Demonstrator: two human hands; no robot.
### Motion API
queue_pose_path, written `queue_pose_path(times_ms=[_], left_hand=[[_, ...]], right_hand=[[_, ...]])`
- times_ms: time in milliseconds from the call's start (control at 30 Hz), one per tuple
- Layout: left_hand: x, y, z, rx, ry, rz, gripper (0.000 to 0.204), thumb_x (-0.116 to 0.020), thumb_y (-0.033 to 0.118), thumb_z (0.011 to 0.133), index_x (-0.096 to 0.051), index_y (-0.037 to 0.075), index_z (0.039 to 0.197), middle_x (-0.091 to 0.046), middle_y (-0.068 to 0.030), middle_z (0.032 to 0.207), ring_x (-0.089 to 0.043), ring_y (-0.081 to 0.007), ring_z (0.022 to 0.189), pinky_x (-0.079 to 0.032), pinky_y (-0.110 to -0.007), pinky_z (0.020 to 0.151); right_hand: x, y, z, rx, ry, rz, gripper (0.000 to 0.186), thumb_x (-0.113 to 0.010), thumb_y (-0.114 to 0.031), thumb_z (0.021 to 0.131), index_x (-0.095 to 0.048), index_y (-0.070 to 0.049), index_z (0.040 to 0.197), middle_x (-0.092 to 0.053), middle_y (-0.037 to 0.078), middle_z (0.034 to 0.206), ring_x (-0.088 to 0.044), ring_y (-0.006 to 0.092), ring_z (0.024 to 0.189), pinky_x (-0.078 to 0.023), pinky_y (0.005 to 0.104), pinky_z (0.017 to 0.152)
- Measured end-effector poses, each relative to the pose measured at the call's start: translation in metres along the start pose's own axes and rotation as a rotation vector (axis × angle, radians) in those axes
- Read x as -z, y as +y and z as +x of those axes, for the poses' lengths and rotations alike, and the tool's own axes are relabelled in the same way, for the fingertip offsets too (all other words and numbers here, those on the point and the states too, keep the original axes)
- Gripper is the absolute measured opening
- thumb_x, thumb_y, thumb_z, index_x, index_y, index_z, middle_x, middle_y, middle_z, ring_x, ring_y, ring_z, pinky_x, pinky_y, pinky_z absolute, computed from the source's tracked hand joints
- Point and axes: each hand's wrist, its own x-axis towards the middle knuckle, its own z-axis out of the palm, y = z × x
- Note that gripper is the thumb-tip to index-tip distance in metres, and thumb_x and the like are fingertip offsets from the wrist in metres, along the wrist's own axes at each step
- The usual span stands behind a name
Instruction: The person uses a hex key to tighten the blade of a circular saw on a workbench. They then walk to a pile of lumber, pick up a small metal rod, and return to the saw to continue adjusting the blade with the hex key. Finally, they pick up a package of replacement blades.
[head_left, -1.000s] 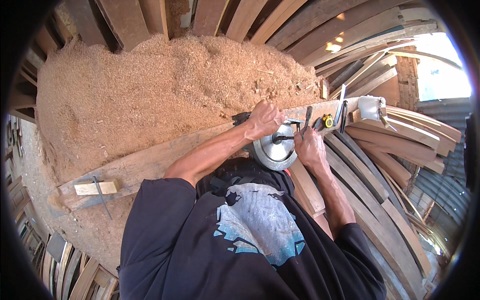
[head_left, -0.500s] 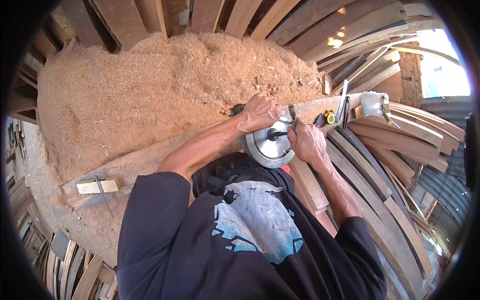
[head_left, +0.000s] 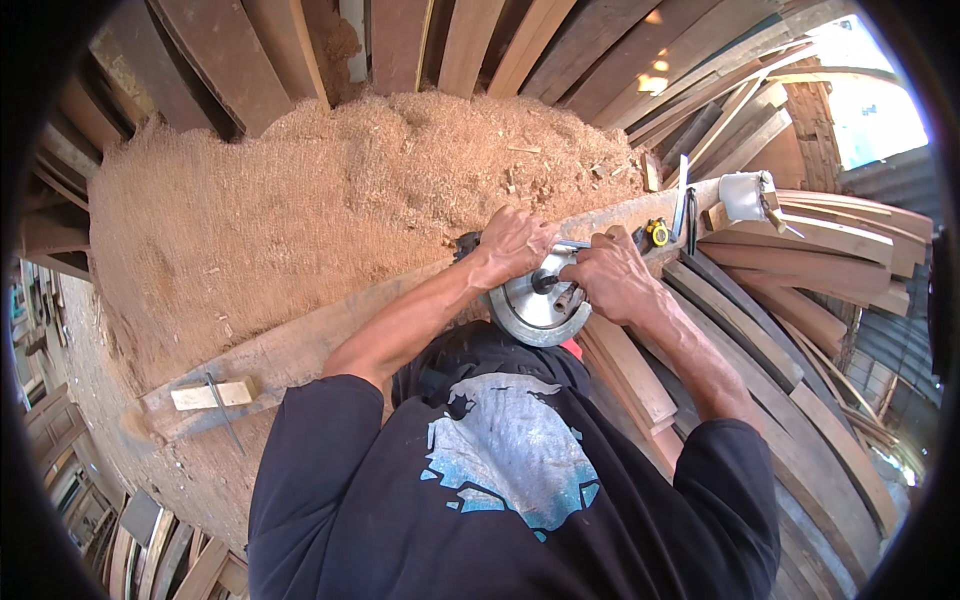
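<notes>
A circular saw (head_left: 515, 320) with a round silver disc and guard rests against my lap, next to the plank in front of me. My left hand (head_left: 517, 243) is closed over the saw's far edge; its fingertips are partly hidden. A dark wrench (head_left: 566, 298) with a short tube-like end sits at the hub of the disc. My right hand (head_left: 612, 275) has its fingers wrapped round that wrench, just right of the hub. Between the two hands shows a thin bluish-grey metal bar (head_left: 573, 244), its ends covered by fingers.
Wood shavings (head_left: 300, 220) heap beyond the long plank (head_left: 320, 325). A yellow tape measure (head_left: 657, 232), a metal square (head_left: 681, 195) and a white container (head_left: 742, 196) sit at the plank's right end. A wood block (head_left: 212, 394) lies left. Stacked boards (head_left: 775, 390) line the right.
My right hand has turned the wrench: its tube end stood up beyond the hub and now points down beside it. My left hand keeps its hold on the saw. The view has shifted slightly.
</notes>
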Motion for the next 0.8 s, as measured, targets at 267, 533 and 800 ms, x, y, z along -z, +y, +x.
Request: queue_pose_path(times_ms=[267,533,800], left_hand=[[-0.004,0.015,-0.007,-0.079,0.087,0.041,0.029,-0.054,0.033,0.103,-0.071,0.011,0.095,-0.071,-0.0104,0.093,-0.070,-0.0312,0.089,-0.052,-0.048,0.082],[-0.001,0.016,-0.019,-0.018,0.088,0.072,0.029,-0.055,0.036,0.103,-0.070,0.013,0.096,-0.070,-0.0116,0.092,-0.069,-0.0317,0.093,-0.053,-0.049,0.080],[0.007,0.021,-0.025,-0.057,0.083,0.091,0.027,-0.056,0.036,0.102,-0.070,0.014,0.098,-0.071,-0.0091,0.091,-0.070,-0.0306,0.094,-0.053,-0.048,0.080]], right_hand=[[-0.016,-0.020,-0.035,-0.167,0.357,-0.018,0.033,-0.065,-0.011,0.083,-0.075,-0.017,0.114,-0.072,0.014,0.102,-0.065,0.0319,0.103,-0.039,0.0536,0.098],[-0.044,-0.049,-0.067,-0.871,0.303,0.940,0.037,-0.065,-0.029,0.098,-0.061,0.000,0.121,-0.070,0.016,0.090,-0.066,0.0279,0.083,-0.051,0.0434,0.077],[-0.067,-0.044,-0.038,-0.262,0.436,0.880,0.026,-0.067,-0.008,0.087,-0.066,-0.003,0.112,-0.070,0.016,0.083,-0.067,0.0290,0.077,-0.052,0.0436,0.076]])
